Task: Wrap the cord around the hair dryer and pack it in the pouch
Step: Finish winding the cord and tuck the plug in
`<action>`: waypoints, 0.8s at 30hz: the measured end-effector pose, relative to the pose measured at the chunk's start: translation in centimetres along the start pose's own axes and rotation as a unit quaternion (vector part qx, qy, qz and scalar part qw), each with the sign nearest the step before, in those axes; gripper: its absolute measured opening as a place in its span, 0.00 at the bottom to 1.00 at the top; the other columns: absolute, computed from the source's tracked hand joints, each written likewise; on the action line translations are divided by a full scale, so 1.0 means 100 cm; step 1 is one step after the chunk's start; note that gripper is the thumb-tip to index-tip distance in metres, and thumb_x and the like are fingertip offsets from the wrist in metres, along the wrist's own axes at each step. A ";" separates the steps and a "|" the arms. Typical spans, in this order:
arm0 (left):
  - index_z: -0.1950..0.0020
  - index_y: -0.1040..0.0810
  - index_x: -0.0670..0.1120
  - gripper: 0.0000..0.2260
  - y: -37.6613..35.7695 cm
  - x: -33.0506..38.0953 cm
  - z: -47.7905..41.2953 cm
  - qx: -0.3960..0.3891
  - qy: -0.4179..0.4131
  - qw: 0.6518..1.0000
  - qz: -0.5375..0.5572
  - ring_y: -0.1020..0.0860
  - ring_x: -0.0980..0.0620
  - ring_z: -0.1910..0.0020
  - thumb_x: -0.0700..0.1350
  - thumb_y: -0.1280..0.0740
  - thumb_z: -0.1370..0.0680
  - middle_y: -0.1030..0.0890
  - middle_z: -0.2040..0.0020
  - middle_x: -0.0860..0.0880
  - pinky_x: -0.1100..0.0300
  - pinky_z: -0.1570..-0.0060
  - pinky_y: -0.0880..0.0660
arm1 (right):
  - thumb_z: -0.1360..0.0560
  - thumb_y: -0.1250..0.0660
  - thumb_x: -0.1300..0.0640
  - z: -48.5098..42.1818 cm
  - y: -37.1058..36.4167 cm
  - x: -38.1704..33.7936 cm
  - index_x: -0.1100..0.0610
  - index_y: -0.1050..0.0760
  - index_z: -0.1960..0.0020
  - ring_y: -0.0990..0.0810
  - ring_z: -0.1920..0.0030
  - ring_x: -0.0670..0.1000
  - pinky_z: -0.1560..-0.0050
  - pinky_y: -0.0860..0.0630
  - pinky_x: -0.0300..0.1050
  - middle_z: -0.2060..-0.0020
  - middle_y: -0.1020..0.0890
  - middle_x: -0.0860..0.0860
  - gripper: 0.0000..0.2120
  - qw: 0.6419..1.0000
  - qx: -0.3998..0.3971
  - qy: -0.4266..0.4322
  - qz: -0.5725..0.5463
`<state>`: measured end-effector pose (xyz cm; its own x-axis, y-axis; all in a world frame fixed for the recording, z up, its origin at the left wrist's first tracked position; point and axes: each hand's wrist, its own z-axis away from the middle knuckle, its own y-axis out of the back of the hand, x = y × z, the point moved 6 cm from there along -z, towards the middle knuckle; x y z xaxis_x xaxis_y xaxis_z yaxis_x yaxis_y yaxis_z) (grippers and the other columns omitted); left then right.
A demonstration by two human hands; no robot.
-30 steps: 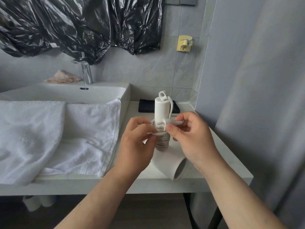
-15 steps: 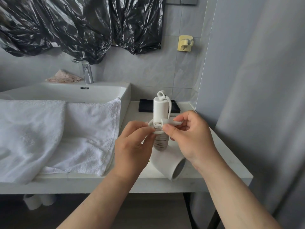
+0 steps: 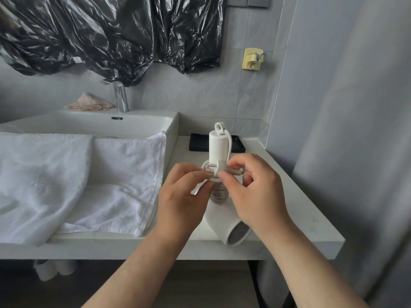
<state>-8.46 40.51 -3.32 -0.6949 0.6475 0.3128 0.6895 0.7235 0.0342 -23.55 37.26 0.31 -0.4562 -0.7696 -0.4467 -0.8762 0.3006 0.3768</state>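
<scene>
White towel (image 3: 77,174) left, black pouch (image 3: 198,143) behind dryer (image 3: 216,147).

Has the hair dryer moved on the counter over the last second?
No. The hair dryer stands in the same spot, its handle still overlapping the middle of the black pouch behind it, nozzle at the counter's front edge.

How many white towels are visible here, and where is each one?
2. The left towel is draped over the front of the sink at the picture's left edge; the right towel lies beside it, its lower end on the counter. Another could be hidden beneath.
</scene>
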 end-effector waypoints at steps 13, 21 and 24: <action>0.52 0.22 0.49 0.08 0.006 -0.001 0.000 0.005 -0.028 1.000 -0.008 0.23 0.56 0.59 0.41 0.27 0.28 0.21 0.55 0.48 0.64 0.63 0.25 | 0.25 0.31 0.56 0.002 0.000 -0.012 0.56 0.18 0.41 0.20 0.64 0.53 0.67 0.23 0.42 0.59 0.18 0.51 0.13 0.969 -0.009 0.202 0.140; 0.52 0.21 0.48 0.09 0.006 0.007 -0.004 0.009 -0.058 0.998 -0.028 0.21 0.55 0.58 0.38 0.25 0.29 0.20 0.54 0.48 0.61 0.64 0.24 | 0.27 0.35 0.53 -0.002 -0.005 -0.015 0.56 0.27 0.40 0.22 0.70 0.58 0.75 0.27 0.44 0.61 0.20 0.54 0.16 0.933 -0.064 0.266 0.233; 0.51 0.23 0.48 0.10 0.007 0.008 -0.003 0.002 -0.105 0.991 -0.078 0.18 0.53 0.57 0.37 0.27 0.27 0.20 0.47 0.51 0.55 0.68 0.22 | 0.28 0.37 0.54 -0.005 -0.004 -0.016 0.58 0.23 0.42 0.25 0.74 0.58 0.79 0.28 0.46 0.65 0.22 0.55 0.17 0.924 -0.063 0.287 0.245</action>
<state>-8.51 41.49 -2.78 -0.8201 0.5636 0.0990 0.5704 0.8189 0.0633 -22.37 38.06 1.22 -0.6039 -0.7415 0.2924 -0.5447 0.6517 0.5278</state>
